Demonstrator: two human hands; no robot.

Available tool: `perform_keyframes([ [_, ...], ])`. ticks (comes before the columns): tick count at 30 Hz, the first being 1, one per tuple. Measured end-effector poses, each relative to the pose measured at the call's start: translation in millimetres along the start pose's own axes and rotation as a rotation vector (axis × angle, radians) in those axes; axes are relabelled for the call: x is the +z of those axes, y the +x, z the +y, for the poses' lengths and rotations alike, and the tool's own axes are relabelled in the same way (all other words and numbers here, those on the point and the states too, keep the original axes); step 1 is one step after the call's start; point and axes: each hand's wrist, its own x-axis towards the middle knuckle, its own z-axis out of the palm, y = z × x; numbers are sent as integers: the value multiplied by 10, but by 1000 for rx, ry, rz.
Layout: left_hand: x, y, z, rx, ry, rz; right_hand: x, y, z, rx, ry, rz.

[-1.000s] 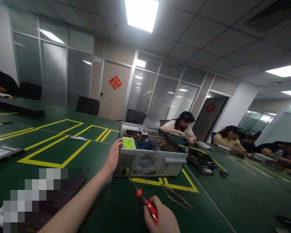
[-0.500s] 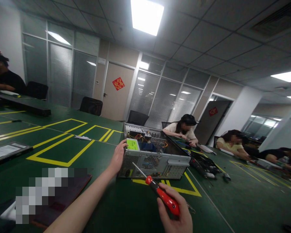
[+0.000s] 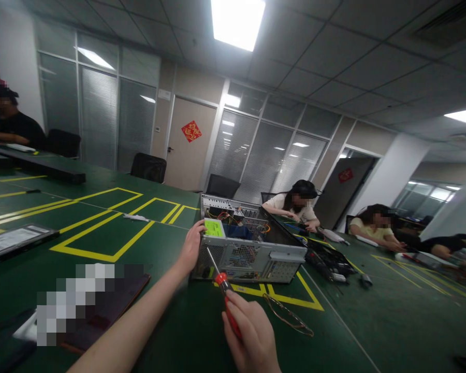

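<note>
An open desktop computer case (image 3: pixel 252 248) lies on its side on the green table (image 3: pixel 147 243), rear panel toward me, cables and a green-labelled power supply showing inside. My left hand (image 3: pixel 191 249) grips the case's near left corner, fingers curled over the top edge. My right hand (image 3: pixel 250 334) is closed round the handle of a red screwdriver (image 3: pixel 224 295). Its shaft points up and left, the tip close to the rear panel's left part.
Loose wires (image 3: pixel 289 316) lie on the table right of my right hand. A dark panel (image 3: pixel 101 311) lies near left, a flat tray (image 3: pixel 13 239) farther left. Several people sit at the far right and one at the far left. Yellow lines mark the table.
My right hand with the screwdriver has moved left and nearer the case, its tip now close to the rear panel. The left hand stays on the case corner.
</note>
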Motion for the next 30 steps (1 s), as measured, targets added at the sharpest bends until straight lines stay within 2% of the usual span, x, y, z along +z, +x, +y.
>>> perform_keyframes([
  [16, 11, 2, -19, -9, 13, 5, -6, 73, -7, 10, -84, 14],
  [24, 17, 0, -9, -3, -11, 11, 68, -20, -129, 11, -99, -111],
  [27, 11, 1, -2, -8, -13, 6, 110, -123, -213, 104, -107, -172],
  [30, 11, -1, 9, -21, -19, 9, 116, -185, -261, 306, -169, -169],
])
